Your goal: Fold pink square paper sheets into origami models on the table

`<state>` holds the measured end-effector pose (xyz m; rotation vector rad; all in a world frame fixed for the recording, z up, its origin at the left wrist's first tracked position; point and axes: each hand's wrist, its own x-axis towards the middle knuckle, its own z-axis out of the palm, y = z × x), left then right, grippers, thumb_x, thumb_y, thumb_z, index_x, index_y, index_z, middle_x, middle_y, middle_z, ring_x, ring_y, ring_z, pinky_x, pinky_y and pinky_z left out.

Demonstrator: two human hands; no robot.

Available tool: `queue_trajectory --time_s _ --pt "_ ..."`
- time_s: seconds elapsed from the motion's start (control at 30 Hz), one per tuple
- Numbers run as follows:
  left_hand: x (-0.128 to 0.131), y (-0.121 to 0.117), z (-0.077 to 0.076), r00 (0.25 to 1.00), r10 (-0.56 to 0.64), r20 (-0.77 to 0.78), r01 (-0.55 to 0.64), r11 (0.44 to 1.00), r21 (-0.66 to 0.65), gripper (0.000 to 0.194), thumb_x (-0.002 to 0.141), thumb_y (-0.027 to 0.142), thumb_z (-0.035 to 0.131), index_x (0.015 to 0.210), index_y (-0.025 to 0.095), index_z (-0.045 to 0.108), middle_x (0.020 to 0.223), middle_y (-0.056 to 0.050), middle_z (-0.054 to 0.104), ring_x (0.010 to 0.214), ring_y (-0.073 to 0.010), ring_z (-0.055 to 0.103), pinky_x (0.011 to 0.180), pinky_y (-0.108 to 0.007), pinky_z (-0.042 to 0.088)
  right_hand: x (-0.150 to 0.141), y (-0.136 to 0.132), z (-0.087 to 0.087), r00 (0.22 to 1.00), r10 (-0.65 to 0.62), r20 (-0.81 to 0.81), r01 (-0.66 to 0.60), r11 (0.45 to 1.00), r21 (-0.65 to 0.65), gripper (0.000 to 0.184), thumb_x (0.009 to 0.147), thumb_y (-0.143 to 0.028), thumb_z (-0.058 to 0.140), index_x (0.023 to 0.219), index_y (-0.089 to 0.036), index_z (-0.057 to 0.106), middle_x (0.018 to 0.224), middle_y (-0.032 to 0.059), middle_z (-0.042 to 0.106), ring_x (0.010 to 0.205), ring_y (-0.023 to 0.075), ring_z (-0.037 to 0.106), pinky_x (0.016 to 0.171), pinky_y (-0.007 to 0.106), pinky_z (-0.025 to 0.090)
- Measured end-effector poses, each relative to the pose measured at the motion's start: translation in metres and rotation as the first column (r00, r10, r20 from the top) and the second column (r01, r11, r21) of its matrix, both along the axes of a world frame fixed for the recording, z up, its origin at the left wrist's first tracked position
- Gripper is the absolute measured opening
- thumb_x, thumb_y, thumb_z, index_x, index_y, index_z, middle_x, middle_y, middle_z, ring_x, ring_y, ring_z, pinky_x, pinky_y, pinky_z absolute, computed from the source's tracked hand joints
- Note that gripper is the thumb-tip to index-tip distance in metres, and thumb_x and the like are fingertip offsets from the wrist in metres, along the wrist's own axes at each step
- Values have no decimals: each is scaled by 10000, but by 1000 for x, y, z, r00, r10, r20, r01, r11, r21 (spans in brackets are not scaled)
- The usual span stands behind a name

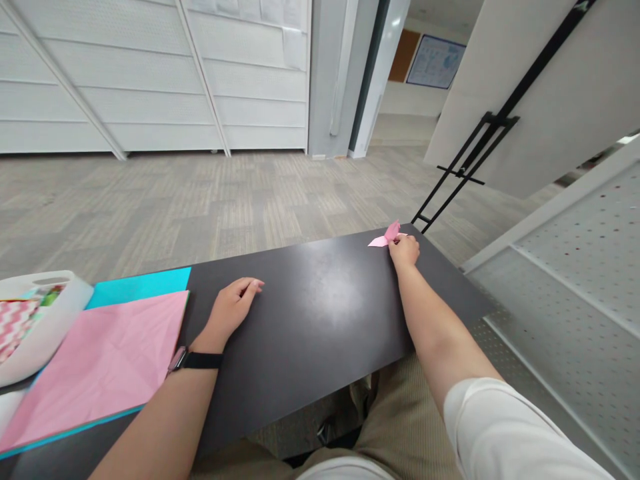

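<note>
Near the far right corner of the dark table [320, 333], my right hand [406, 251] pinches a small pink origami figure [392, 233]. Pointed, pale flaps stick out from the figure, and a darker pink part stands up; its shape resembles a crane. My fingers hide part of it. My left hand [233, 307] rests on the tabletop left of centre, fingers curled together and nothing visible in them. A black-banded watch [197, 360] is on that wrist. Left of it lies a large pink paper sheet [115, 353] over a blue sheet [140, 285].
At the left edge stands a white bin [70, 313] with colourful contents, among them a pink-and-white zigzag item [17, 323]. A black metal stand [465, 170] rises beyond the right corner. A perforated white panel [575, 267] borders the right side.
</note>
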<state>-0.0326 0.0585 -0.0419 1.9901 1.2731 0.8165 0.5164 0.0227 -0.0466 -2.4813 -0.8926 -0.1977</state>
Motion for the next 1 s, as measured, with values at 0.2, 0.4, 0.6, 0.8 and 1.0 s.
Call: queue_trajectory --time_s 0.2,0.4,0.6,0.8,1.0 --pt "-1 -1 1 1000 -7 -16 7 1000 4 458 1013 589 486 1043 244 786 989 -50 813 988 -273 751 995 -407 553 6 11 2 1000 18 21 -17 999 -36 281 940 -403 660 1091 -220 812 1252 187 686 1084 318 609 942 459 496" --pt "3 -1 2 1000 -10 -20 11 999 32 422 1025 543 500 1032 239 792 969 -43 810 977 -260 753 977 -383 552 9 17 2 999 42 29 -41 998 -47 299 953 -382 632 1124 -212 809 1286 195 691 1096 322 627 951 467 498" --pt "3 0 0 999 -22 -36 23 999 32 411 1033 523 491 1025 236 785 978 -41 807 993 -248 745 973 -374 547 8 15 0 998 46 48 -44 998 -36 342 943 -423 616 1140 -221 809 1299 181 698 1115 339 634 950 471 517" --pt "3 -2 4 998 -20 -52 22 999 44 392 1040 494 489 985 242 784 976 -34 813 990 -243 751 962 -368 553 8 15 0 998 38 58 -35 998 -55 329 920 -389 628 1147 -246 818 1306 172 697 1074 331 644 915 469 524" --pt "4 -2 3 998 -43 -46 46 997 58 345 1052 427 497 996 237 779 970 -26 812 985 -223 754 959 -349 559 3 15 5 998 8 58 -2 994 -108 368 947 -403 608 1198 -221 806 1301 198 690 1083 350 636 890 465 498"
